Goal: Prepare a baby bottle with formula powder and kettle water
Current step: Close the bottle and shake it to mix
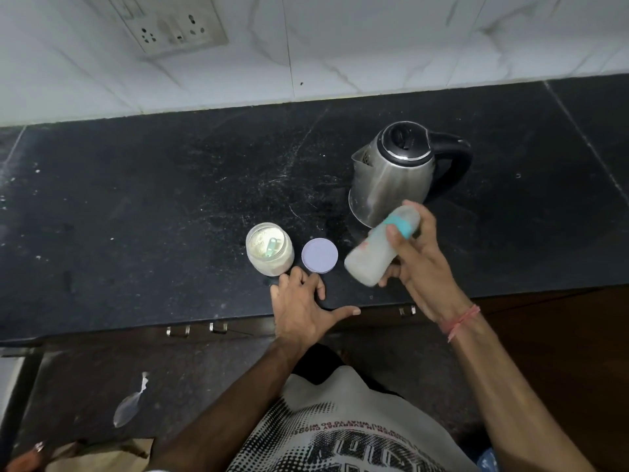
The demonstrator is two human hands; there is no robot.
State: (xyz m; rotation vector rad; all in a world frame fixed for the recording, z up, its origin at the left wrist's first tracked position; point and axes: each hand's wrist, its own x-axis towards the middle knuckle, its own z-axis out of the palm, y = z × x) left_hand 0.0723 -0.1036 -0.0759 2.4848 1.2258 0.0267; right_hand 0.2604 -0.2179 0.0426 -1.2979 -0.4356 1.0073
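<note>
A black stone counter (170, 199) runs beneath a white marble-tiled wall (374, 46) with a socket plate (177, 25). The right hand (418, 267) grips a tilted baby bottle (377, 248) just above the counter's near edge, fingers curled round its teal collar; the bottle looks blurred, and its contents seem milky. Just behind it stands a steel kettle (391, 172). To the left, an open formula jar (269, 248) holds a scoop (272, 245), beside its lilac lid (319, 255). The left hand (303, 308) rests on the counter with fingers spread.
</note>
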